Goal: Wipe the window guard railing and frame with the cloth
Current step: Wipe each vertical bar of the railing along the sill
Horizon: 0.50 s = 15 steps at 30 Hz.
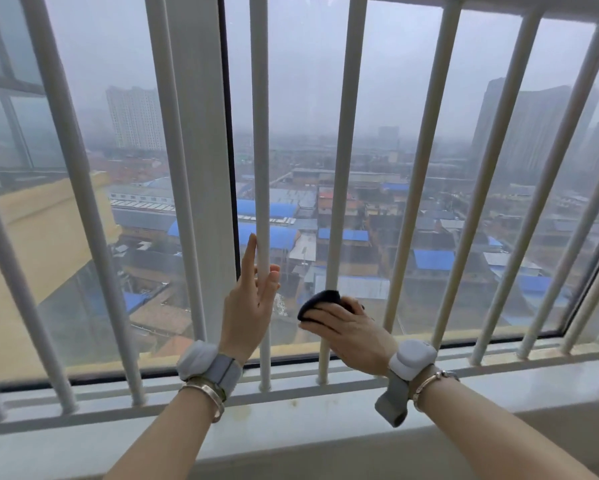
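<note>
Two hands work at one bar (pixel 329 237): the right hand (pixel 351 332) clenches the cloth (pixel 317 303) around it low down, the left hand (pixel 253 296) rests released on the next bar (pixel 260 150) leftward, so the cloth may slip off and miss the bar's back side.

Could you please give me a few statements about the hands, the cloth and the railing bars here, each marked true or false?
1. The right hand holds a dark cloth. True.
2. The cloth is wrapped around the same bar the left hand touches. False: it is on the next bar to the right.
3. The left hand's fingers lie straight against a bar. True.
4. The cloth is at the top of its bar. False: it is low, not far above the bottom rail.
5. Both wrists wear bands. True.
</note>
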Each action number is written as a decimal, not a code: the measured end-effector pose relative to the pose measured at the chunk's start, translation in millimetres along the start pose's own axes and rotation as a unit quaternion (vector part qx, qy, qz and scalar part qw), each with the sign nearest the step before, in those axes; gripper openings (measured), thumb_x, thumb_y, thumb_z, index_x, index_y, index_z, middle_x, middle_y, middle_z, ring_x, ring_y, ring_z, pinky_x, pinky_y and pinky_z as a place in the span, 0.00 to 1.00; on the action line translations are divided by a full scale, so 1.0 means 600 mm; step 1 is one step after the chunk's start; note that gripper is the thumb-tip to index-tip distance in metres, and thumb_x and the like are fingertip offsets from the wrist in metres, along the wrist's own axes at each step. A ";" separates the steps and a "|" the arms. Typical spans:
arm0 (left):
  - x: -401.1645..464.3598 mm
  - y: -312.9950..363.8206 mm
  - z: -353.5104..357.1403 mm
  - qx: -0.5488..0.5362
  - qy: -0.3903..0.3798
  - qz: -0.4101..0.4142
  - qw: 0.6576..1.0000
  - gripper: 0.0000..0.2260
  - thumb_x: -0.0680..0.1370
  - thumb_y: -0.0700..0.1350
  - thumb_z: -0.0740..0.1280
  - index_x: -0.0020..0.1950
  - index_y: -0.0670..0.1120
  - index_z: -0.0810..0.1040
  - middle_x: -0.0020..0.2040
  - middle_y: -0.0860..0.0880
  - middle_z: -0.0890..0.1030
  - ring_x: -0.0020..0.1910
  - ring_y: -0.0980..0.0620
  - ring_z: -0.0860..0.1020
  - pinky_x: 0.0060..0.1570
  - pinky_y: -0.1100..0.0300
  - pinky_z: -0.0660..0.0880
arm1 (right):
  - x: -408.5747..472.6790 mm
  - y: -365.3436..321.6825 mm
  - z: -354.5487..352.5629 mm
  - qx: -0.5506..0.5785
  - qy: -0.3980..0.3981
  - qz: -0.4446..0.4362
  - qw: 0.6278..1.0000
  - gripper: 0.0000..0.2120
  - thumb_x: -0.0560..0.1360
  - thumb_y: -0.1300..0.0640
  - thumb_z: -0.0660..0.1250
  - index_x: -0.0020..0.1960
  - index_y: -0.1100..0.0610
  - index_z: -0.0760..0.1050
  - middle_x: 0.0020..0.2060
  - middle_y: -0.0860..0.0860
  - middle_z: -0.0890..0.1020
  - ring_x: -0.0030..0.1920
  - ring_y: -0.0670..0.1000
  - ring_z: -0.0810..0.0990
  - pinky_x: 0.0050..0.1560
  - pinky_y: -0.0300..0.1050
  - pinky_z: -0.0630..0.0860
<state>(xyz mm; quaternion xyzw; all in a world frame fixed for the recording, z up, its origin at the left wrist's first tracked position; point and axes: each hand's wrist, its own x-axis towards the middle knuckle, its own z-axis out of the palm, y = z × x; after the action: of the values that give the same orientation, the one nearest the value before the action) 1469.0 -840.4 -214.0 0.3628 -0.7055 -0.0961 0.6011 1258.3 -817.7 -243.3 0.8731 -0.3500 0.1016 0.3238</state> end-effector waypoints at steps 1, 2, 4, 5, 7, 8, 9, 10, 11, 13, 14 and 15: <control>-0.001 -0.004 0.000 0.006 0.000 -0.009 1.000 0.27 0.77 0.62 0.52 0.74 0.62 0.48 0.46 0.44 0.81 0.38 0.47 0.80 0.38 0.51 0.79 | -0.002 0.008 -0.005 -0.002 -0.003 -0.038 0.999 0.24 0.73 0.61 0.59 0.69 0.52 0.67 0.65 0.47 0.73 0.68 0.51 0.64 0.66 0.51 0.58; -0.006 -0.006 0.001 0.008 -0.002 -0.018 1.000 0.26 0.78 0.61 0.53 0.74 0.59 0.51 0.47 0.46 0.81 0.39 0.50 0.81 0.39 0.54 0.79 | -0.004 0.017 -0.018 0.001 -0.002 -0.072 0.997 0.24 0.73 0.62 0.60 0.68 0.53 0.68 0.65 0.49 0.73 0.68 0.52 0.65 0.66 0.50 0.59; -0.024 -0.008 0.004 0.013 -0.011 -0.040 0.999 0.24 0.79 0.59 0.55 0.73 0.54 0.57 0.50 0.54 0.80 0.43 0.57 0.80 0.41 0.62 0.78 | 0.003 0.034 -0.060 0.001 0.031 -0.090 0.995 0.22 0.75 0.63 0.59 0.68 0.55 0.70 0.65 0.51 0.74 0.67 0.53 0.66 0.66 0.50 0.62; -0.032 -0.009 0.005 0.017 -0.018 -0.048 0.999 0.23 0.79 0.57 0.55 0.72 0.52 0.59 0.50 0.56 0.79 0.44 0.60 0.79 0.42 0.64 0.77 | 0.014 0.046 -0.084 -0.002 0.063 -0.075 0.995 0.21 0.75 0.63 0.58 0.68 0.55 0.70 0.65 0.51 0.74 0.67 0.53 0.66 0.67 0.50 0.62; -0.058 -0.014 0.013 0.024 -0.034 -0.066 0.997 0.23 0.79 0.57 0.55 0.70 0.48 0.62 0.49 0.59 0.78 0.43 0.61 0.79 0.42 0.63 0.77 | 0.031 0.066 -0.119 -0.001 0.119 -0.023 0.993 0.21 0.76 0.64 0.58 0.68 0.56 0.69 0.65 0.52 0.74 0.68 0.53 0.65 0.68 0.50 0.61; -0.067 -0.016 0.014 0.025 -0.038 -0.071 0.996 0.23 0.79 0.57 0.54 0.70 0.47 0.62 0.49 0.59 0.78 0.43 0.59 0.79 0.41 0.62 0.78 | 0.040 0.074 -0.129 0.000 0.136 0.001 0.991 0.21 0.76 0.64 0.59 0.68 0.56 0.69 0.66 0.52 0.73 0.69 0.53 0.65 0.68 0.50 0.60; -0.071 -0.019 0.015 0.024 -0.037 -0.074 0.996 0.23 0.79 0.56 0.54 0.70 0.47 0.62 0.49 0.59 0.78 0.43 0.57 0.80 0.41 0.61 0.78 | 0.048 0.079 -0.132 -0.001 0.145 0.020 0.989 0.20 0.77 0.63 0.59 0.68 0.56 0.70 0.66 0.53 0.73 0.69 0.53 0.65 0.69 0.50 0.59; -0.072 -0.021 0.015 0.023 -0.032 -0.078 0.996 0.23 0.78 0.56 0.54 0.70 0.47 0.63 0.49 0.58 0.78 0.43 0.55 0.80 0.42 0.61 0.78 | 0.053 0.078 -0.129 0.004 0.148 0.034 0.988 0.20 0.77 0.63 0.59 0.69 0.57 0.70 0.67 0.53 0.72 0.70 0.53 0.64 0.69 0.50 0.58; -0.071 -0.023 0.015 0.022 -0.024 -0.080 0.996 0.21 0.79 0.55 0.54 0.69 0.47 0.63 0.48 0.57 0.78 0.43 0.54 0.80 0.42 0.60 0.78 | 0.054 0.071 -0.119 0.015 0.148 0.047 0.988 0.20 0.77 0.62 0.58 0.69 0.57 0.70 0.67 0.53 0.72 0.70 0.53 0.64 0.69 0.49 0.57; -0.070 -0.023 0.019 0.016 -0.006 -0.083 0.996 0.17 0.80 0.50 0.56 0.67 0.47 0.65 0.45 0.57 0.78 0.42 0.54 0.80 0.43 0.57 0.78 | 0.045 0.038 -0.077 0.048 0.138 0.072 0.987 0.21 0.77 0.61 0.57 0.69 0.57 0.70 0.67 0.52 0.72 0.70 0.53 0.64 0.68 0.50 0.58; -0.072 -0.024 0.023 0.015 0.003 -0.088 0.996 0.15 0.81 0.48 0.56 0.67 0.46 0.66 0.44 0.58 0.78 0.41 0.56 0.80 0.44 0.56 0.78 | 0.034 0.016 -0.051 0.062 0.128 0.085 0.986 0.21 0.76 0.61 0.56 0.68 0.57 0.70 0.66 0.52 0.73 0.69 0.52 0.64 0.68 0.50 0.58; -0.070 -0.022 0.024 0.014 0.011 -0.088 0.996 0.14 0.81 0.46 0.56 0.67 0.46 0.66 0.44 0.59 0.77 0.40 0.57 0.80 0.44 0.57 0.78 | 0.025 -0.005 -0.028 0.069 0.115 0.096 0.986 0.22 0.75 0.60 0.56 0.68 0.56 0.70 0.66 0.51 0.73 0.69 0.52 0.64 0.67 0.51 0.58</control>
<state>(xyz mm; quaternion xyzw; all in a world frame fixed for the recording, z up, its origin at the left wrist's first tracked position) 1461.6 -828.0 -257.8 0.4330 -0.6658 -0.1348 0.5925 1272.4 -813.6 -225.7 0.8382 -0.3845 0.2561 0.2899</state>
